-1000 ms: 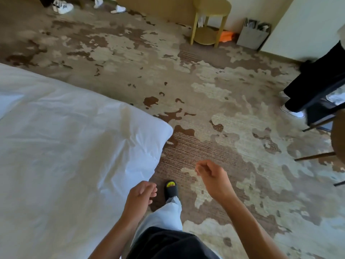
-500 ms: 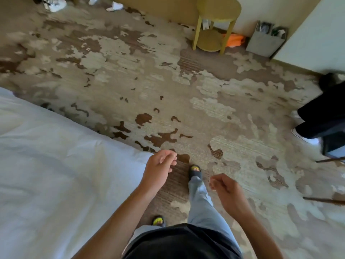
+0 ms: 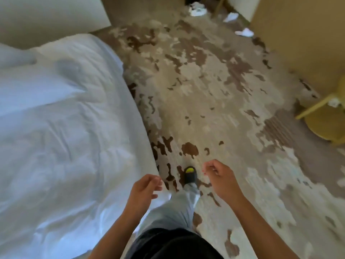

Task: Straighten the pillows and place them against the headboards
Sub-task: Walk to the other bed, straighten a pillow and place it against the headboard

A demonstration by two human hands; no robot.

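Note:
A bed with a rumpled white duvet (image 3: pixel 61 139) fills the left side of the view. A second white bed corner (image 3: pixel 56 14) shows at the top left. No pillow or headboard can be made out for sure; a pale fold at the far left edge (image 3: pixel 13 57) is blurred. My left hand (image 3: pixel 143 191) hovers by the bed's near corner, fingers loosely curled, holding nothing. My right hand (image 3: pixel 220 176) hangs over the carpet with fingers half curled and nothing in it. My foot in a dark slipper (image 3: pixel 190 174) is stepping forward between them.
Patterned beige and brown carpet (image 3: pixel 205 90) runs ahead between the bed and a tan wall (image 3: pixel 298 34). A yellow round side table (image 3: pixel 326 116) stands at the right. White slippers and shoes (image 3: pixel 197 10) lie on the floor far ahead.
The view has swung round along the bed's side while I walk. The yellow table went from top centre to the right edge. Both hands stay free and loosely curled.

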